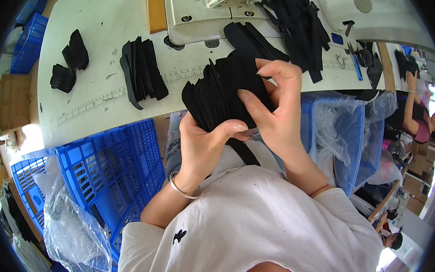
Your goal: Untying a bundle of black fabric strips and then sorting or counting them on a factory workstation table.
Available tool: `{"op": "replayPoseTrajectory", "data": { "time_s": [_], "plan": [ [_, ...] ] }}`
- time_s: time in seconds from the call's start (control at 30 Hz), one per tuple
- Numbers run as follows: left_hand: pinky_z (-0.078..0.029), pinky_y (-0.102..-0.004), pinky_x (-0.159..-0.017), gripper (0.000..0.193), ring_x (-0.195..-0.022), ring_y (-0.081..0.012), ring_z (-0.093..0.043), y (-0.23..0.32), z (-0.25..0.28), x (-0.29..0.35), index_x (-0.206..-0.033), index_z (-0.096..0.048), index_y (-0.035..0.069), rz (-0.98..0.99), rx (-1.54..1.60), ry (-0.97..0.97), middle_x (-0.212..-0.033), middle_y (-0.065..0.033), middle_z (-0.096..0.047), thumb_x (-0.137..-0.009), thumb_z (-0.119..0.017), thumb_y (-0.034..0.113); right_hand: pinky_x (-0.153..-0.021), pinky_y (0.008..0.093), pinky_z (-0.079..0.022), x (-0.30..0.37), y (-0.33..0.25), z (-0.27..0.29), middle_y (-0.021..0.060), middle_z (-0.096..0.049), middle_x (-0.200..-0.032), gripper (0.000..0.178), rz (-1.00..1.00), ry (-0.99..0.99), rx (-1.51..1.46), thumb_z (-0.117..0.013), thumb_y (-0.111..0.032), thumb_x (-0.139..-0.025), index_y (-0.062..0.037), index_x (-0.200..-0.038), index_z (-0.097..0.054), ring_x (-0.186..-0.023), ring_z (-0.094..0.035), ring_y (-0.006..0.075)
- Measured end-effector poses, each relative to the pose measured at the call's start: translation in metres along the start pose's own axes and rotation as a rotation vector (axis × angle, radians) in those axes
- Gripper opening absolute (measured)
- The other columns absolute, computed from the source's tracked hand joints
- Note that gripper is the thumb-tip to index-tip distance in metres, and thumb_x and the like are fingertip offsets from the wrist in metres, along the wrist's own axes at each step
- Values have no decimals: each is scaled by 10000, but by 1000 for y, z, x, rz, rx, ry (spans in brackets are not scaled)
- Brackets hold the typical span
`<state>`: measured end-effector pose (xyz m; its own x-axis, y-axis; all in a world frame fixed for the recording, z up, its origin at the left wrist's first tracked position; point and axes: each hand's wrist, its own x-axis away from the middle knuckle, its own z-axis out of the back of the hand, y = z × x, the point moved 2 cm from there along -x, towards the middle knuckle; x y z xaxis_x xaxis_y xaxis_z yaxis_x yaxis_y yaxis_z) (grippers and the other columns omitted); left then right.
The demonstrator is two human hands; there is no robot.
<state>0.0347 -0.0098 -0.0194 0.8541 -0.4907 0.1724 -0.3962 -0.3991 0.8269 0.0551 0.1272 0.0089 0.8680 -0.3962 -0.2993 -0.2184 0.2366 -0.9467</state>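
Just off the table's front edge, both hands hold a thick stack of black fabric pieces, its many layers fanned out toward the left. My left hand grips the stack from below, thumb across its lower front. At the stack's right side, my right hand pinches the outermost piece between thumb and fingers. Some fingertips of both hands are hidden behind the cloth. Right behind it, more black pieces lie on the table by the sewing machine.
On the white table lie a black bundle, smaller black rolls, a large black heap and a blue-handled tool. A blue crate stands at left, a blue plastic-lined bin at right. Other people work far right.
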Motion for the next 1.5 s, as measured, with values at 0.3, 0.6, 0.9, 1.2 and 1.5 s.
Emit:
{"op": "replayPoseTrajectory", "data": {
  "time_s": [0.3,0.6,0.9,1.2,1.5],
  "plan": [
    [-600,-284,-623,318,-713,-202,-689,-1,0,1,-1022,-541,-62,20,9,4,-843,-132,-669,-790,-747,10,-854,305,-448,-2,-2,2,129,-569,-1044,250,-37,-231,110,-678,-59,-782,-22,-1016,-599,-972,-580,245],
    [-595,-289,-614,310,-701,-205,-690,-2,0,2,-998,-546,-59,21,5,5,-811,-128,-670,-788,-755,30,-854,313,-442,-1,-3,3,101,-530,-1083,212,-49,-280,132,-728,-92,-754,-48,-942,-639,-991,-557,227],
    [-586,-298,-608,337,-691,-217,-682,2,0,2,-1004,-529,-55,55,56,-8,-803,-131,-662,-780,-764,35,-840,318,-452,0,3,3,90,-519,-1058,193,-61,-250,62,-723,-75,-762,-50,-927,-627,-962,-553,212],
    [-562,-288,-590,334,-670,-187,-661,2,0,2,-985,-524,-46,27,83,-22,-776,-116,-653,-776,-770,38,-848,309,-442,4,-8,-6,102,-518,-1034,211,-297,-57,-236,-725,-74,-741,-54,-925,-625,-961,-550,217],
    [-565,-295,-588,332,-662,-192,-662,3,-1,2,-991,-516,-55,25,75,-20,-776,-122,-648,-788,-761,40,-813,301,-457,-1,-3,0,88,-500,-1035,155,-125,-296,50,-623,-2,-779,-59,-923,-612,-921,-547,195]
  ]
}}
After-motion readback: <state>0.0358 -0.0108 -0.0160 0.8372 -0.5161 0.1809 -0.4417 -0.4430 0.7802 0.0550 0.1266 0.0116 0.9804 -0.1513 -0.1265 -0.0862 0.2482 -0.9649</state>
